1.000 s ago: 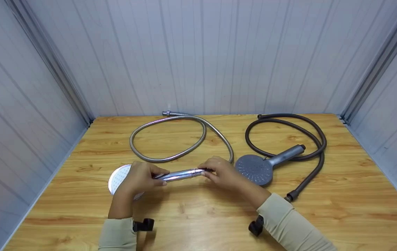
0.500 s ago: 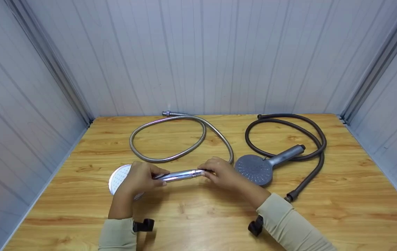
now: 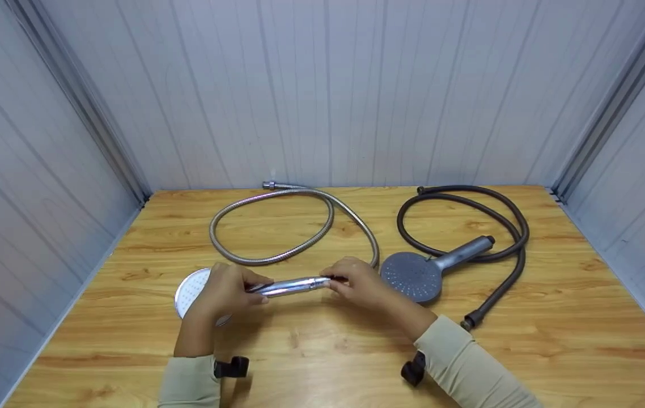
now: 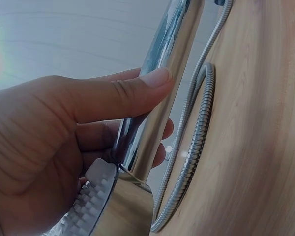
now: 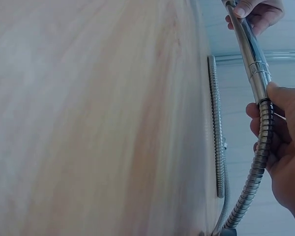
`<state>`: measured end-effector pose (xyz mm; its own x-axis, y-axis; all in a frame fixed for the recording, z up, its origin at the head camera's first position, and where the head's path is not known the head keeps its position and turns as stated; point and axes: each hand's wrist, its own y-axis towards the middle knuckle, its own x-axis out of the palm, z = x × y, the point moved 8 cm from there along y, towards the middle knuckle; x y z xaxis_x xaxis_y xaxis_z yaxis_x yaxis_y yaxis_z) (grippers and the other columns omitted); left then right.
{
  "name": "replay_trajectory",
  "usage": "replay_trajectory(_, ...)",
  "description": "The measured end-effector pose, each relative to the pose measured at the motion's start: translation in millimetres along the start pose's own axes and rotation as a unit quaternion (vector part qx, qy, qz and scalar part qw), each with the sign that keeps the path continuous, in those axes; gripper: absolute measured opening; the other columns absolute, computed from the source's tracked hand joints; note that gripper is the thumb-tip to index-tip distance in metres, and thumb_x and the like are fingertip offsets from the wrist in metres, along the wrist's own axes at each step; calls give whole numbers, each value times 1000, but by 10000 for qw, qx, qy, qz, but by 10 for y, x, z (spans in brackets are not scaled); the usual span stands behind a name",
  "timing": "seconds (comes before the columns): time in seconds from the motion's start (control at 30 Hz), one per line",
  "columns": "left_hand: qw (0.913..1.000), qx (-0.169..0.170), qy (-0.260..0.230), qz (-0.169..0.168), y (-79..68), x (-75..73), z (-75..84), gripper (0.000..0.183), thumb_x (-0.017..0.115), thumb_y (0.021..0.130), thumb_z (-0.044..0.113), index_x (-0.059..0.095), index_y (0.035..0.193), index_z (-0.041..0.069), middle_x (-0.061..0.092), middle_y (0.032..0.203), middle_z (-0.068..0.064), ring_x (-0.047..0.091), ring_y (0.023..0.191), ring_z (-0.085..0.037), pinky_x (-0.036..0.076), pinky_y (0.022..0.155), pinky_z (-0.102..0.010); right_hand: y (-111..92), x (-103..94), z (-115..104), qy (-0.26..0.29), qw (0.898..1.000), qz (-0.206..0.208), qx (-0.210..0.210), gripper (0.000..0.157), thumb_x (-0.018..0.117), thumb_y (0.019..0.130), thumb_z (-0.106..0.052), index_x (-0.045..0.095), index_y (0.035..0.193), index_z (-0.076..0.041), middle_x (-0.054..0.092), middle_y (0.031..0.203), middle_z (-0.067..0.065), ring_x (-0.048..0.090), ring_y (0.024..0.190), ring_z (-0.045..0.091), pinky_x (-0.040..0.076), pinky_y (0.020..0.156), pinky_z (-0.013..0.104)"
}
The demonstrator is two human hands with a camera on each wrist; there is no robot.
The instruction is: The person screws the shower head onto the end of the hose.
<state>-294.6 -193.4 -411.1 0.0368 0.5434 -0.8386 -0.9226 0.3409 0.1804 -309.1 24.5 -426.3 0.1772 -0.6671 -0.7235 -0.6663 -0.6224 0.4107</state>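
Note:
My left hand (image 3: 223,292) grips a chrome handheld shower head (image 3: 294,287) by its handle, close to the round white spray face. In the left wrist view, the thumb (image 4: 132,93) presses on the shiny handle and the fingers curl behind it. At the handle's other end, my right hand (image 3: 359,283) pinches the end of a silver metal shower hose (image 5: 253,179), just where it meets a smooth chrome sleeve (image 5: 259,83). Sleeve and handle stand in one line, raised over the wooden table. My left palm partly covers the spray face in the head view.
Right of my right hand lies a dark grey shower head (image 3: 411,276), its handle across a coiled dark hose (image 3: 521,218). The silver hose loops over the table (image 3: 311,362) towards the back. White panel walls (image 3: 322,90) enclose the back and sides.

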Motion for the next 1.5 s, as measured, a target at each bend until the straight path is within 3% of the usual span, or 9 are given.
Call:
replay_trajectory(0.17,9998,-146,-22,-114,-14,16,-36,27,87,72,20,80,98,22,65,65,17,47,60,-8,37,64,-31,-2,8,11,308,9990,255,-206,20,71,89,-12,73,106,-2,69,98,7,63,89,21,53,76,27)
replay_trajectory(0.5,9993,-325,-112,-172,6,66,-96,27,87,72,19,80,98,24,68,71,17,50,62,-7,41,59,-28,-7,-2,-4,-201,9987,284,-369,22,78,82,-8,74,104,-7,71,94,3,60,86,19,49,75,29)
replay_trajectory(1.07,9982,-418,-363,-221,28,153,-195,29,88,71,20,80,98,21,73,85,11,51,66,-8,44,63,-29,37,48,109,105,9999,-19,120,19,77,82,-5,76,101,-8,69,86,0,60,80,17,48,70,28)
replay_trajectory(1.5,9923,-609,-987,-446,67,271,-314,29,87,72,15,79,100,17,74,89,5,54,72,-11,47,65,-29,67,61,188,79,9989,-250,379,18,77,83,-8,76,101,-7,70,87,1,60,81,17,48,72,30)
